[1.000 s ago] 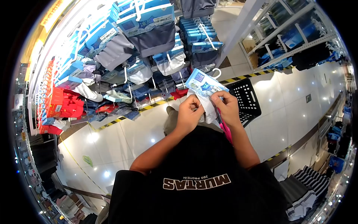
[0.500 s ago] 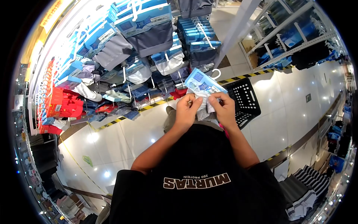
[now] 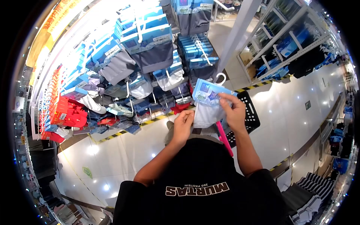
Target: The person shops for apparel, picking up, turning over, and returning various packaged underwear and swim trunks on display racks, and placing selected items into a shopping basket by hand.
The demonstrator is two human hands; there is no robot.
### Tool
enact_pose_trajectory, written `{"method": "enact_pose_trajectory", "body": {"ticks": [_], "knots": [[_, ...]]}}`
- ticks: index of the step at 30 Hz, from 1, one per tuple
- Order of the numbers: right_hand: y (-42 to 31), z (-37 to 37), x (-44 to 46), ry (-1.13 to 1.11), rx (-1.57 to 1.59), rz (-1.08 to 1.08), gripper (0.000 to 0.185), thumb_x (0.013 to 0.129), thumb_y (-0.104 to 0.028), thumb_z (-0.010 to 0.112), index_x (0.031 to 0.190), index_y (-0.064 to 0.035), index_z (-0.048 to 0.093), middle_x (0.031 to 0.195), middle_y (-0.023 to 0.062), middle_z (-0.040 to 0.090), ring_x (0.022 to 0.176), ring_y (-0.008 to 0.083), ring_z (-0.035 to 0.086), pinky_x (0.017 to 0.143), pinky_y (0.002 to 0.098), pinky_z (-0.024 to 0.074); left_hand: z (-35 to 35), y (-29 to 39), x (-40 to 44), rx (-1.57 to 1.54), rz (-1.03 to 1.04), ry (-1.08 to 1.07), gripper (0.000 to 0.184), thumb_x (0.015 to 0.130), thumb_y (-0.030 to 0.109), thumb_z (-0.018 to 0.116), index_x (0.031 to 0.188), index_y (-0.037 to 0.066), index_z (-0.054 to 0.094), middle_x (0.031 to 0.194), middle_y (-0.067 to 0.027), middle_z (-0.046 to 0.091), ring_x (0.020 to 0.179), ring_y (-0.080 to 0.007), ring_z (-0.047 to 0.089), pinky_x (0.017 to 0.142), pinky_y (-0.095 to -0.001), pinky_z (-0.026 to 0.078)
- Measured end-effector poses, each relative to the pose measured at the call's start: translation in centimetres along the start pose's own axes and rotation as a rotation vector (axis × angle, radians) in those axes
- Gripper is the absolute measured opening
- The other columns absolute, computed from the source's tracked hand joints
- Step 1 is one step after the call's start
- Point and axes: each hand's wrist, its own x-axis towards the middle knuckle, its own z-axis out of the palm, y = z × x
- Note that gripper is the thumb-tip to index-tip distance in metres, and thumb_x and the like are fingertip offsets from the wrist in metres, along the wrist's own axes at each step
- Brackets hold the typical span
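Observation:
A packaged white garment [image 3: 208,114] hangs below a blue header card [image 3: 208,91] with a white hook at its top, held up in front of my body. My left hand [image 3: 183,125] pinches the left edge of the white cloth. On the other side, my right hand [image 3: 234,111] grips the card and cloth near the card's lower right, thumb and fingers closed on it. A black basket [image 3: 252,112] with square holes and a pink handle [image 3: 224,139] is partly behind my right hand.
Display racks of blue-carded clothing [image 3: 146,39] fill the upper left, with red garments [image 3: 71,112] at far left. A white shelf frame [image 3: 288,41] stands upper right. Striped folded cloths [image 3: 313,187] lie lower right. Yellow-black tape [image 3: 150,120] edges the rack's base.
The view has tilted slightly. My hands have moved apart, the white cloth is now spread flatter, my left hand has shifted to its side edge, and my right hand has moved up onto the card.

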Motion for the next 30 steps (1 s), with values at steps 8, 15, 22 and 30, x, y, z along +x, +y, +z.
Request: {"method": "enact_pose_trajectory", "body": {"ticks": [8,15,22,30], "knots": [[-9.0,0.2,13.6,0.046,0.302,-0.212,0.039,0.091,-0.008,0.073,0.125,0.0017,0.058,0.112,0.0122,0.069,0.101,0.0156,0.065,0.092,0.0291,0.0513,-1.4,-0.1,-1.6,0.09,-0.107,-0.137,0.023,0.103,0.021,0.059,0.115,0.0,0.061,0.104,-0.0103,0.069,0.087,-0.0163,0.067,0.075,-0.0279,0.053],[-10.4,3.4,22.7,-0.032,0.261,-0.326,0.031,0.089,-0.01,0.076,0.116,0.0002,0.063,0.106,0.0081,0.07,0.094,0.0124,0.065,0.084,0.0269,0.0508,-2.0,0.1,-2.9,0.122,-0.132,-0.167,0.024,0.103,0.021,0.06,0.112,-0.001,0.062,0.102,-0.0095,0.069,0.087,-0.0159,0.067,0.078,-0.0281,0.053],[-7.0,5.4,27.7,-0.043,0.147,-0.115,0.033,0.091,-0.018,0.075,0.115,0.0022,0.063,0.105,0.0104,0.071,0.092,0.0151,0.065,0.083,0.0294,0.0514,-2.0,0.9,-2.5,0.124,-0.111,-0.126,0.023,0.102,0.02,0.061,0.11,-0.001,0.063,0.1,-0.0085,0.069,0.085,-0.0149,0.066,0.076,-0.028,0.053],[-0.7,3.5,13.0,0.167,-0.151,-0.393,0.048,0.091,-0.017,0.073,0.132,0.0011,0.056,0.123,0.0131,0.061,0.113,0.0209,0.061,0.097,0.0347,0.0492,1.3,-1.5,-0.4,0.439,0.111,-0.314,0.022,0.097,0.017,0.068,0.111,0.0,0.064,0.097,-0.0069,0.07,0.084,-0.0139,0.066,0.075,-0.0266,0.052]]}}
